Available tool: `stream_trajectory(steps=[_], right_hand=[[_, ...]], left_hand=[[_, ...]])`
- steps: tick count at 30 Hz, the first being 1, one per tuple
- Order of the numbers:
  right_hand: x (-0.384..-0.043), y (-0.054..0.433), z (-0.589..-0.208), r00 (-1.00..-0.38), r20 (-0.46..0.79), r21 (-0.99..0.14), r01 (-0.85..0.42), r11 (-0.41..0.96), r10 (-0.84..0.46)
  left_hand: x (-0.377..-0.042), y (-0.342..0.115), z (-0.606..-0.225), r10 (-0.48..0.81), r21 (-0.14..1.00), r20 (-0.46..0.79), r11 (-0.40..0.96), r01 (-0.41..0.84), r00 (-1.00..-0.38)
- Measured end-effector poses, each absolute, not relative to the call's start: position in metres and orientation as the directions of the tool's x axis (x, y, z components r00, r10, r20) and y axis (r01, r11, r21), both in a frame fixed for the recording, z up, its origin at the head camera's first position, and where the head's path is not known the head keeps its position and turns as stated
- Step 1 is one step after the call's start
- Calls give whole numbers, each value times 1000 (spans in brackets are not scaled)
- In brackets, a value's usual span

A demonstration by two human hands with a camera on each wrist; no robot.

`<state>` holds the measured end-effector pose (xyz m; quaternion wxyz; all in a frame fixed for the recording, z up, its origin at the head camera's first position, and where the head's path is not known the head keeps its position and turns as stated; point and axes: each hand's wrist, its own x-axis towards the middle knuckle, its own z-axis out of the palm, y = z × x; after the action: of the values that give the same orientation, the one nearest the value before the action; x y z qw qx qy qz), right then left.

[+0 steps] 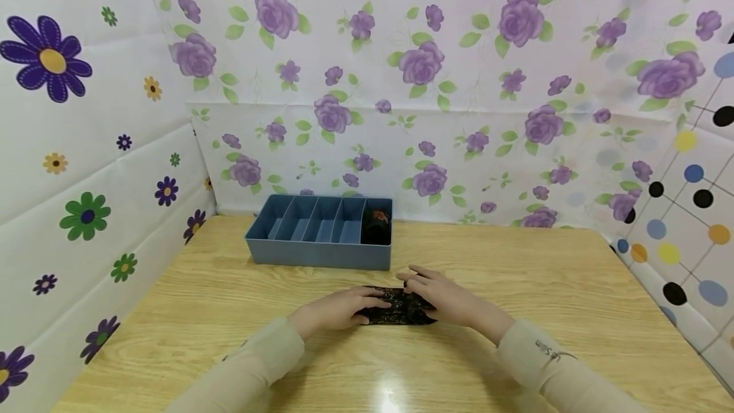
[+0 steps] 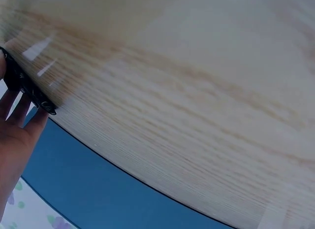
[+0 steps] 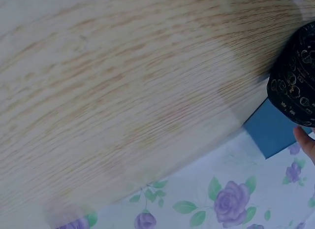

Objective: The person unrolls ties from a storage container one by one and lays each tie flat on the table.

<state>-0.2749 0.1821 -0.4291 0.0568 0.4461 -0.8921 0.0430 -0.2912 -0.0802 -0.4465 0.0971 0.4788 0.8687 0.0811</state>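
Note:
A black cloth (image 1: pixel 395 311) with a small gold pattern lies folded flat on the table in front of the person. The left hand (image 1: pixel 341 310) rests on its left part, fingers stretched over it. In the left wrist view, those fingertips press along the dark edge of the cloth (image 2: pixel 30 88). At the other end, the right hand (image 1: pixel 444 295) holds the cloth's right part between thumb and fingers, with a finger raised. The right wrist view shows a rounded fold of the cloth (image 3: pixel 295 81) with a fingertip at its edge; most of that hand is out of frame.
Behind the hands, a blue box (image 1: pixel 321 255) with several compartments stands near the flowered back wall (image 1: pixel 367 81). Its rightmost compartment contains a black bundle (image 1: pixel 376 229) with an orange-red patch. The wooden table (image 1: pixel 516 260) meets patterned side walls on the left and right.

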Motion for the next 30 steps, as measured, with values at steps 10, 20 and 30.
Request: stream_trajectory(steps=[10, 20, 30], right_hand=[[-278, 187, -428, -509, 163, 65, -849, 524, -845], [-278, 192, -418, -542, 156, 48, -831, 555, -826], [-276, 202, -426, -569, 164, -9, -818, 575, -806]], left_hand=[[-290, -80, -442, 829, 226, -121, 559, 798, -546], [-291, -80, -439, 830, 217, -116, 557, 802, -545], [-291, -78, -440, 837, 225, -127, 547, 806, -532]])
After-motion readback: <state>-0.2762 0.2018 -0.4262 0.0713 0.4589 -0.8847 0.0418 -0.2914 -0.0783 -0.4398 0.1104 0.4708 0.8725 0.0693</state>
